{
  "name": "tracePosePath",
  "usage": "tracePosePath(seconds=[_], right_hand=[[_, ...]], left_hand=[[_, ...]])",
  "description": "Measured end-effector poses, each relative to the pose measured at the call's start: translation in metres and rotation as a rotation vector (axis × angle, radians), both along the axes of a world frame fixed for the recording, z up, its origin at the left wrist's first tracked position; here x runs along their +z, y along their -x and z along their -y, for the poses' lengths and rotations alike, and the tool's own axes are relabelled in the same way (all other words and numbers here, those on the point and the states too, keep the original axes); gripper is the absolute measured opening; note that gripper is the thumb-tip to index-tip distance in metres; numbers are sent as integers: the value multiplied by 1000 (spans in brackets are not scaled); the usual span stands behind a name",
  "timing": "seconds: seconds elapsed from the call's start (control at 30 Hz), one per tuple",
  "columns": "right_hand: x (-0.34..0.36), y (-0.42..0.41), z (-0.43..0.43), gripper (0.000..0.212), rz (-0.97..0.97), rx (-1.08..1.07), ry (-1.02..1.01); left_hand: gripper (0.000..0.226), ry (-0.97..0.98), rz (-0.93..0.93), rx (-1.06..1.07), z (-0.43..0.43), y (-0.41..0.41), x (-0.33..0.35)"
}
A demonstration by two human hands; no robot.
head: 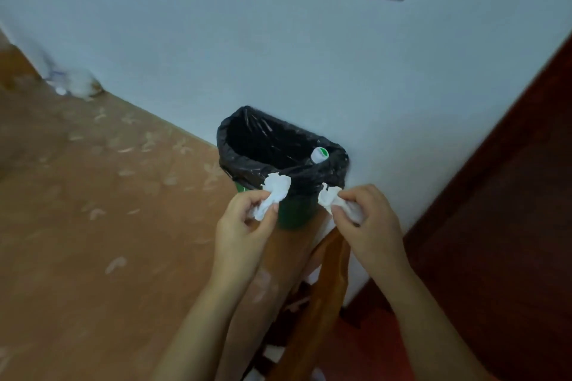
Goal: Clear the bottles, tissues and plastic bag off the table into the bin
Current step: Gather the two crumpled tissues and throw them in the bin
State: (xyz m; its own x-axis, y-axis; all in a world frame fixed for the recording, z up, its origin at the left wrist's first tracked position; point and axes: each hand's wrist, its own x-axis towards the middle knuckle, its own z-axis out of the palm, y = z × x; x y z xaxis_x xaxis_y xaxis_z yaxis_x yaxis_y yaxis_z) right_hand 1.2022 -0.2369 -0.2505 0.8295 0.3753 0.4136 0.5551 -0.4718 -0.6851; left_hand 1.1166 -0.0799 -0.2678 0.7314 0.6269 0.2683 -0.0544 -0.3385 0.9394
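We found the green plastic bin (295, 210) against the far wall (185, 40), a white-capped plastic bottle (319, 155) inside, right of centre.

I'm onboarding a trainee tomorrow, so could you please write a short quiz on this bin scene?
1. True or false: the left hand is empty.
2. What already lies inside the black-lined bin?
A. a bottle
B. a shoe
C. a cup
3. What does the right hand pinch?

Key
1. False: it holds a crumpled tissue.
2. A: a white-capped bottle shows at the rim.
3. Another crumpled tissue, held beside the bin, not yet dropped in.
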Motion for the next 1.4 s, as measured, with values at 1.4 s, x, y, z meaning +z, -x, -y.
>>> tracePosePath(seconds=[1.4], right_hand=[[-27,-147,-72,22,50,294,112]], left_hand=[[30,-694,-314,145,-59,-145,-8]])
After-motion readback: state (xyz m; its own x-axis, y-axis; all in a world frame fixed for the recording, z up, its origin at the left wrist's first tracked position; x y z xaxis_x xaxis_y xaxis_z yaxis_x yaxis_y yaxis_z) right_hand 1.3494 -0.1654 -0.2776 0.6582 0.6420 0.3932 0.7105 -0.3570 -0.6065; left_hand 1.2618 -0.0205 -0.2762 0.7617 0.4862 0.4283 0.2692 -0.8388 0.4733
